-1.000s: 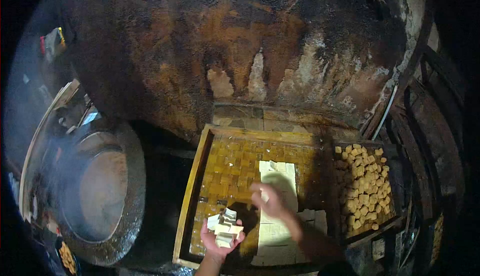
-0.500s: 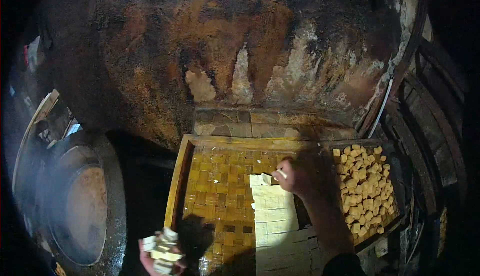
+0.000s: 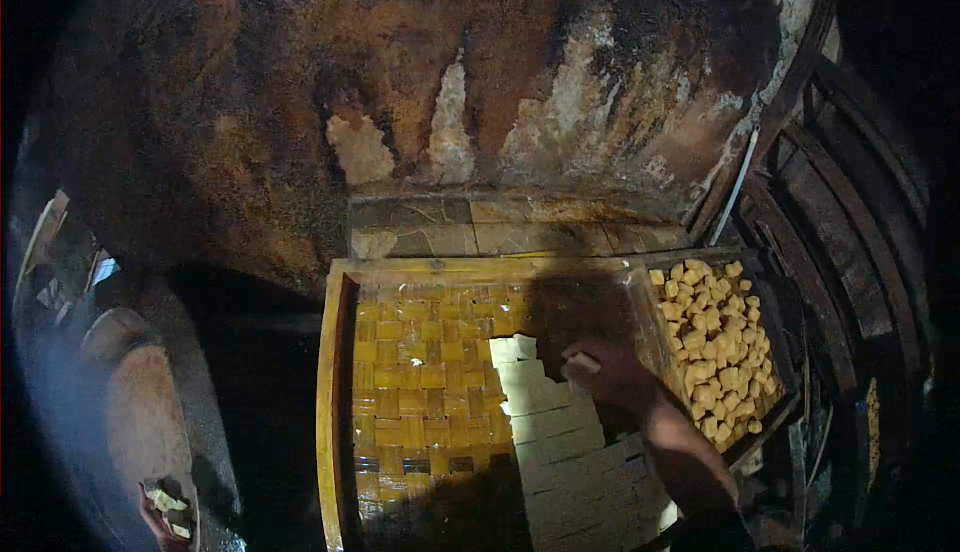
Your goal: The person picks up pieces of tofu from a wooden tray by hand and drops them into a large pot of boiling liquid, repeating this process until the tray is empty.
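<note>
My left hand is at the lower left by the wok, its fingers curled round several pale tofu pieces. My right hand hovers in shadow above the woven bamboo tray, closed on a small pale piece of tofu. Just left of it, cut white tofu lies in rows on the weave. The far end of these rows is uneven, with a loose piece at the corner. The forearm hides part of the tray's right side.
Golden fried tofu cubes are heaped in a compartment on the right. Steam rises around the wok at left. A stained wall stands behind a stone ledge. A thin pale stick leans at the back right.
My left hand has moved left with its tofu from the tray's edge to the wok. My right hand has drawn slightly right and down from the tofu rows. The view has shifted.
</note>
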Demonstrator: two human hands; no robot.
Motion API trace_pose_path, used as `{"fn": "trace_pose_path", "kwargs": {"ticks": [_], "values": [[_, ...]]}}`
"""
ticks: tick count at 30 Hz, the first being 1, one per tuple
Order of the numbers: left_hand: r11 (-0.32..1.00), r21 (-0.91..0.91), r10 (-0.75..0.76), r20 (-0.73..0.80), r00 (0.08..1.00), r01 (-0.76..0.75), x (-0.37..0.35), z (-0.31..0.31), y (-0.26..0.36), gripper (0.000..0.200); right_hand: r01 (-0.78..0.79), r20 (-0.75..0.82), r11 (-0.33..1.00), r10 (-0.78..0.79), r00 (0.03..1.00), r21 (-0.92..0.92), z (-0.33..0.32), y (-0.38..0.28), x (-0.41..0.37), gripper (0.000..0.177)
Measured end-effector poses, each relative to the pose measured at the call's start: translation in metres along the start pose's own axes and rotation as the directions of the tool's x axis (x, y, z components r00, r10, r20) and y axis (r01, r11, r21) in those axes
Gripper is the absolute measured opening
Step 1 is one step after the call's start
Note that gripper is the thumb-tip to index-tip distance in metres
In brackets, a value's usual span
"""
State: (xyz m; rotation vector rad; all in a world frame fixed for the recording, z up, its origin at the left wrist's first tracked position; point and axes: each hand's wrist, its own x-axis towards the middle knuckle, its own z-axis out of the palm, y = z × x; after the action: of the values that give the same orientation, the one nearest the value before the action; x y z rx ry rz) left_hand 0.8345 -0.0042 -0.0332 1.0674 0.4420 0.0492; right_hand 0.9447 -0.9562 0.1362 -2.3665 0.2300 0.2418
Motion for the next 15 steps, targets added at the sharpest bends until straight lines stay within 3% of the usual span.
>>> {"fn": "trace_pose_path", "kwargs": {"ticks": [1,2,3,4,6,9,12,15], "values": [[0.950,0.161,0.276,-0.046,0.960,-0.266,-0.018,0.035,-0.005,0.058,-0.017,-0.006,1.000,0.017,1.000,-0.001,0.007,0.019,0.008,0.038],[0.917,0.327,0.283,-0.134,0.950,-0.227,-0.011,0.035,-0.008,0.058,0.295,-0.042,0.913,-0.319,0.947,-0.282,0.014,0.055,0.022,0.044],[0.878,0.461,0.232,-0.179,0.956,-0.126,-0.001,0.031,-0.011,0.058,0.528,0.025,0.657,-0.614,0.789,-0.538,0.022,0.076,0.024,0.050],[0.818,0.573,0.190,-0.204,0.960,-0.040,0.008,0.026,-0.016,0.059,0.512,0.015,0.666,-0.602,0.799,-0.542,0.035,0.078,0.010,0.050],[0.680,0.730,0.136,-0.225,0.965,0.074,0.025,0.020,-0.027,0.060,0.437,-0.061,0.847,-0.475,0.878,-0.303,0.055,0.074,-0.014,0.056],[0.512,0.843,0.096,-0.250,0.964,0.167,0.034,0.015,-0.039,0.061,0.300,-0.064,0.859,-0.356,0.932,-0.415,0.053,0.036,-0.045,0.061],[0.416,0.889,0.097,-0.251,0.963,0.189,0.035,0.021,-0.031,0.062,0.296,-0.096,0.791,-0.406,0.909,-0.536,0.059,0.031,-0.056,0.064],[0.350,0.918,0.142,-0.250,0.958,0.188,0.027,0.033,-0.015,0.063,0.234,-0.128,0.894,-0.302,0.945,-0.382,0.045,0.018,-0.056,0.060]]}}
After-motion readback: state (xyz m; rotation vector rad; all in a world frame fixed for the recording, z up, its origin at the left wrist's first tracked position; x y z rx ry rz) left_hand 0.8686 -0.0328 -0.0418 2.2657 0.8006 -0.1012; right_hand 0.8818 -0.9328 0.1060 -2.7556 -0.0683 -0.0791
